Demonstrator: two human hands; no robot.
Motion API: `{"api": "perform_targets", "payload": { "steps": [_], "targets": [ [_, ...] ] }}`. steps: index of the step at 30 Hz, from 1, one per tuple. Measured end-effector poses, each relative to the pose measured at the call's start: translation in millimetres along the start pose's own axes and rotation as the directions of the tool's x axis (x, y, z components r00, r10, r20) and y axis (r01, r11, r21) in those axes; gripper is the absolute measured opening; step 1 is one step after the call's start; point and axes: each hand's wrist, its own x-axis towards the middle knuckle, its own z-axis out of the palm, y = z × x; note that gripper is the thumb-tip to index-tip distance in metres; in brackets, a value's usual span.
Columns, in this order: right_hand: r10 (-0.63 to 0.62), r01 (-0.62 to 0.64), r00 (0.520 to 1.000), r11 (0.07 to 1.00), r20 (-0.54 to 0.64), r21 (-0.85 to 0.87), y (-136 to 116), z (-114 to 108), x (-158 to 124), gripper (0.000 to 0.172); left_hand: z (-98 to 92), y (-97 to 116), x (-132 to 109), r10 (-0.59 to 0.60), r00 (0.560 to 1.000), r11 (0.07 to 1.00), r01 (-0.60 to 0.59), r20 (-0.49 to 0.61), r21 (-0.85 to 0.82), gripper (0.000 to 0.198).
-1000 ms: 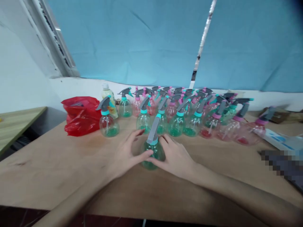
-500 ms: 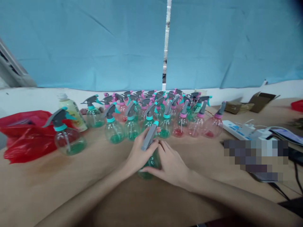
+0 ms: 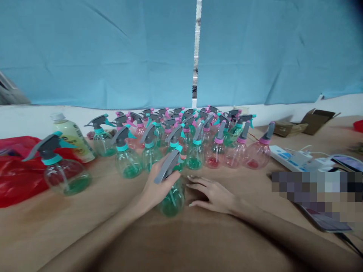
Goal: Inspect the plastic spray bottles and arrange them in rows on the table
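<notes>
A clear green spray bottle (image 3: 171, 200) stands on the table in front of me, with a grey trigger head and a teal nozzle. My left hand (image 3: 159, 177) is wrapped round its neck below the head. To the right of the bottle, my right hand (image 3: 212, 193) is apart from it, fingers spread and holding nothing. Just beyond my hands is a row of green spray bottles, one of them a green bottle (image 3: 194, 158) with a teal collar. Beside it stands a pink spray bottle (image 3: 214, 156).
More spray bottles crowd behind the row. At left are a lone green spray bottle (image 3: 69, 175), a red plastic bag (image 3: 19, 177) and a pale yellow bottle (image 3: 75, 139). A power strip (image 3: 286, 158), a phone (image 3: 326, 219) and an opened cardboard box (image 3: 317, 121) lie right.
My right hand has let go of the green spray bottle and moved off to the right. My left hand still holds the bottle. The view has shifted slightly.
</notes>
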Motion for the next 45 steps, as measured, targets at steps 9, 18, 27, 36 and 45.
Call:
{"api": "perform_targets", "payload": {
  "steps": [9, 18, 27, 36, 45],
  "targets": [
    [0.006, -0.006, 1.0, 0.997, 0.01, 0.081, 3, 7, 12, 0.037, -12.1, -9, 5, -0.013, 1.0, 1.0, 0.014, 0.025, -0.028, 0.039],
    [0.003, -0.006, 1.0, 0.993, 0.025, 0.115, 5, 10, 13, 0.04, -11.1, -10, 2, -0.03, 0.999, 1.0, 0.03, 0.02, -0.005, 0.043],
    [0.018, -0.025, 0.998, 0.992, 0.052, 0.121, 3, 9, 13, 0.041, -12.5, -7, 4, 0.003, 0.999, 0.999, -0.001, 0.043, -0.047, 0.036],
    [0.02, -0.024, 0.999, 0.995, 0.037, 0.093, 3, 11, 12, 0.042, -11.1, -12, 2, -0.032, 0.998, 0.993, 0.038, 0.052, -0.113, 0.014],
    [0.012, -0.016, 0.999, 0.995, 0.047, 0.094, 7, 12, 12, 0.042, -10.9, -11, 5, -0.023, 0.999, 0.999, 0.025, 0.037, -0.036, 0.029]
  ]
}}
